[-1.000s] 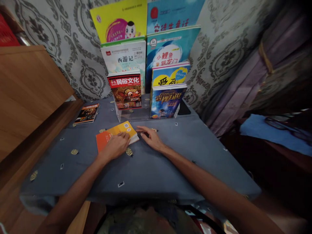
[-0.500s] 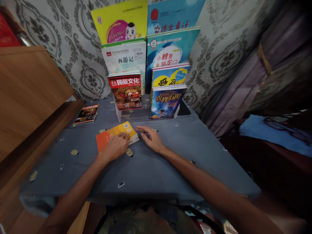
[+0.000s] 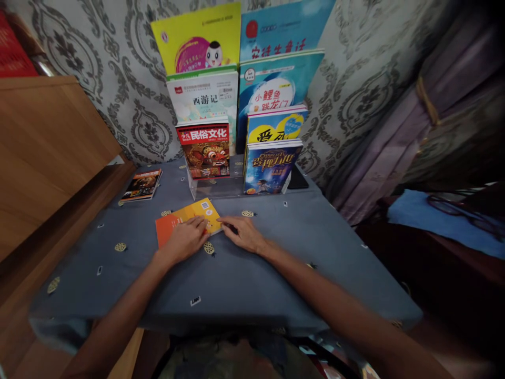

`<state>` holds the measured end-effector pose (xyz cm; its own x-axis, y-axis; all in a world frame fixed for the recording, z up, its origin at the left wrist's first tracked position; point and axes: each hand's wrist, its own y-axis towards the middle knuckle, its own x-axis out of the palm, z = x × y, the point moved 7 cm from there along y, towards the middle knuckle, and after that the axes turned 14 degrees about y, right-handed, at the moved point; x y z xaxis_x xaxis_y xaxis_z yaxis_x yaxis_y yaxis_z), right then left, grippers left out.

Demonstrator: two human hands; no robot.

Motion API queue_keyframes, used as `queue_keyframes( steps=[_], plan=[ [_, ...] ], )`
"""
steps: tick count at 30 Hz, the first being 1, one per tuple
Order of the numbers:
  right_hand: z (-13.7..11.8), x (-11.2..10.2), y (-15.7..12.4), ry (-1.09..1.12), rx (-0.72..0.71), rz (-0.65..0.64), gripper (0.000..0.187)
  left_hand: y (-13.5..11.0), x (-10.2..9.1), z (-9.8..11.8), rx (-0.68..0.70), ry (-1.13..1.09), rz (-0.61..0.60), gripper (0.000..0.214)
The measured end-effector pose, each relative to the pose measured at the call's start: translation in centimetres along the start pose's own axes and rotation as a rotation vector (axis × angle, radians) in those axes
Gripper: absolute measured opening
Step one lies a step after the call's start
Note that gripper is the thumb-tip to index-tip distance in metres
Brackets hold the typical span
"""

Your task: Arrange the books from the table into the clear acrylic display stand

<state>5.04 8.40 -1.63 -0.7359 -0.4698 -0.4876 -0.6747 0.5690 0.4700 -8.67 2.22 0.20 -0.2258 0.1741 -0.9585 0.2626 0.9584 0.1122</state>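
Observation:
An orange and yellow book (image 3: 209,208) lies at a slant on the cloth-covered table, with a small square code near its top corner. Across its cover rests my left hand (image 3: 187,237), fingers laid flat over the yellow part and hiding some of the print. My right hand (image 3: 244,234) is at the book's right edge, thumb and fingertips closed on the corner there. The pages under the fingertips are hidden.
Behind the hands, a clear stand (image 3: 215,187) holds several books, including a red-topped one (image 3: 207,150) and a dark blue one (image 3: 270,168). Another thin book (image 3: 142,185) lies at the table's left. A black flat object (image 3: 298,178) sits behind the stand's right side.
My right hand has come down and left from just beside the book onto its right edge, its fingers closing there. My left hand stays on the cover.

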Motion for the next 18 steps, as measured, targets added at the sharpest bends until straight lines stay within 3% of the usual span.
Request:
queue_keyframes(
  steps=[3, 6, 8, 11, 18],
  plan=[
    [-0.1, 0.0, -0.1, 0.0, 0.0, -0.003, 0.03, -1.0, 0.8, -3.5, -0.045, -0.071, -0.007, 0.038],
    [0.0, 0.1, -0.1, -0.012, 0.012, -0.003, 0.03, -2.5, 2.3, -8.5, -0.266, 0.017, -0.093, 0.045],
    [-0.1, 0.1, -0.1, -0.017, 0.018, -0.006, 0.03, -3.6, 3.1, -10.4, -0.335, 0.007, -0.156, 0.049],
    [-0.1, 0.1, 0.0, -0.026, 0.019, 0.002, 0.028, -4.6, 2.9, -10.8, -0.355, 0.038, -0.202, 0.051],
    [0.7, -0.1, 0.6, -0.087, -0.014, -0.016, 0.028, -5.6, 0.3, -8.0, -0.376, 0.204, -0.38, 0.044]
  ],
)
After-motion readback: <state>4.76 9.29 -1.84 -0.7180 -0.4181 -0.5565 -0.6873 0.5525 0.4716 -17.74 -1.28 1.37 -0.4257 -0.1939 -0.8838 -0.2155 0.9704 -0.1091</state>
